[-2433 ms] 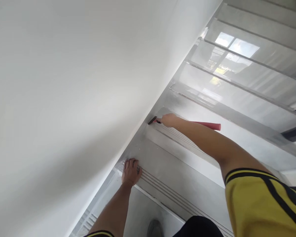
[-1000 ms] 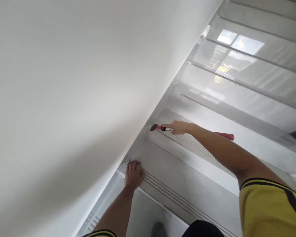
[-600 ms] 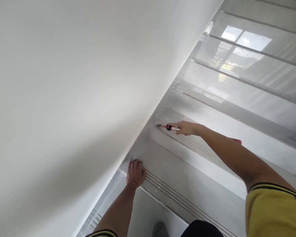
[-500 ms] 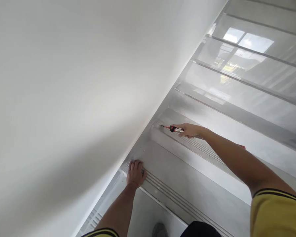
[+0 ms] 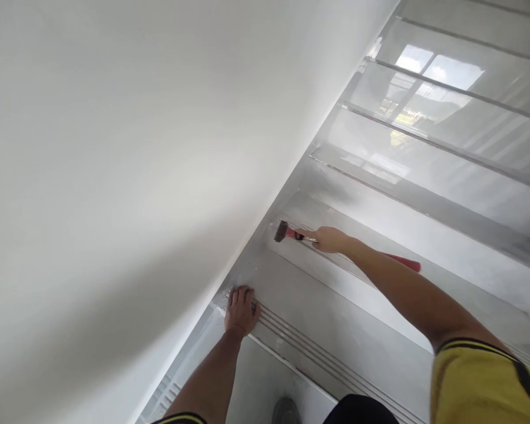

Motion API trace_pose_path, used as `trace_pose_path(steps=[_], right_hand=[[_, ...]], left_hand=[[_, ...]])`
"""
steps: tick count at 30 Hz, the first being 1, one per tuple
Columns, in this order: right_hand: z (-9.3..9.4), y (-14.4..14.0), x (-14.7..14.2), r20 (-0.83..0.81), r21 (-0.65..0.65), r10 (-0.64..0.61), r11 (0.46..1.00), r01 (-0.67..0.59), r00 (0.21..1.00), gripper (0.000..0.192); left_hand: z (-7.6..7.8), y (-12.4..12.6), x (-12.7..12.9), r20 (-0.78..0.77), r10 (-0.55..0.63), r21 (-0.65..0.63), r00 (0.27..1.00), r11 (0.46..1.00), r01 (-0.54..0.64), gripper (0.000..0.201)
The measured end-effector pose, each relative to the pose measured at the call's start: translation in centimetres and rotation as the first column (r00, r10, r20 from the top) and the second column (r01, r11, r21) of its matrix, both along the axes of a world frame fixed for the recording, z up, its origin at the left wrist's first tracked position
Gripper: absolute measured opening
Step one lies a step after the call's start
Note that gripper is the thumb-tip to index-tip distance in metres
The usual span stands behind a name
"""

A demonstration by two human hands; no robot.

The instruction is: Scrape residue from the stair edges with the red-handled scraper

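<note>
My right hand [image 5: 331, 239] is wrapped round the shaft of a long red-handled scraper [image 5: 290, 234]. The scraper's dark, flat head lies at the wall end of a grooved stair edge, and its red grip end sticks out beyond my forearm. Lower down, my left hand [image 5: 241, 310] rests with fingers spread on the grooved nosing of a nearer stair tread [image 5: 309, 347], close to the wall. What lies under that palm is hidden.
A plain white wall [image 5: 136, 147] runs along the left side of the stairs. Glossy pale steps [image 5: 428, 106] rise to the upper right, reflecting a window. A shoe tip [image 5: 286, 410] shows at the bottom edge.
The scraper has turned in my right hand, so its head now shows broad side up instead of edge-on. My right hand has shifted slightly left and down. My left hand stays put.
</note>
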State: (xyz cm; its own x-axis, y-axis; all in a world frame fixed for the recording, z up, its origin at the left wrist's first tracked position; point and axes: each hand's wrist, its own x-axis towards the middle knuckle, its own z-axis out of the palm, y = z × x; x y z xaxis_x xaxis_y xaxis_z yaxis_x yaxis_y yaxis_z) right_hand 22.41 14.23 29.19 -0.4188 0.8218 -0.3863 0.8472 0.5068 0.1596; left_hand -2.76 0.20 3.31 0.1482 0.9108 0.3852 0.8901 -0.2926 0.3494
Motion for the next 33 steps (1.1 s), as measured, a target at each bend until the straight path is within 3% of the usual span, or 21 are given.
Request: trace_pose_path(steps=[3, 8, 14, 17, 21, 25, 29, 33], right_hand=[[-0.4, 0.7, -1.2, 0.027, 0.016, 0.038, 0.999, -0.038, 0.999, 0.064], [0.5, 0.2, 0.1, 0.052, -0.014, -0.001, 1.000, 0.002, 0.999, 0.066], [1.8, 2.2, -1.5, -0.130, -0.153, -0.049, 0.988, 0.028, 0.990, 0.070], [2.1, 1.9, 0.0, -0.196, -0.235, -0.123, 0.969, 0.076, 0.973, 0.070], [2.1, 0.2, 2.8, -0.220, -0.240, -0.182, 0.962, 0.127, 0.958, 0.067], [2.0, 1.2, 1.0, -0.227, -0.256, -0.187, 0.958, 0.126, 0.956, 0.068], [1.4, 2.4, -1.7, -0.174, -0.147, -0.093, 0.987, 0.067, 0.980, 0.066], [0.4, 1.3, -1.2, -0.082, -0.005, -0.018, 1.000, 0.017, 0.996, 0.064]], left_hand=[[-0.3, 0.1, -0.1, -0.018, -0.010, 0.004, 1.000, 1.000, 0.010, 0.031], [-0.4, 0.0, -0.1, -0.038, -0.012, 0.002, 0.999, 1.000, 0.012, 0.030], [-0.3, -0.1, 0.0, -0.031, 0.004, 0.007, 0.999, 1.000, -0.003, 0.031], [-0.5, 0.0, 0.0, -0.026, 0.001, -0.004, 1.000, 1.000, -0.001, 0.031], [-0.6, 0.0, 0.0, -0.018, -0.009, -0.018, 1.000, 1.000, 0.009, 0.033], [-0.6, 0.0, 0.0, -0.013, 0.001, -0.006, 1.000, 1.000, -0.001, 0.032], [-0.5, 0.0, 0.0, -0.021, -0.009, 0.005, 1.000, 1.000, 0.009, 0.031], [-0.4, -0.1, -0.1, -0.024, -0.012, -0.001, 1.000, 1.000, 0.012, 0.031]])
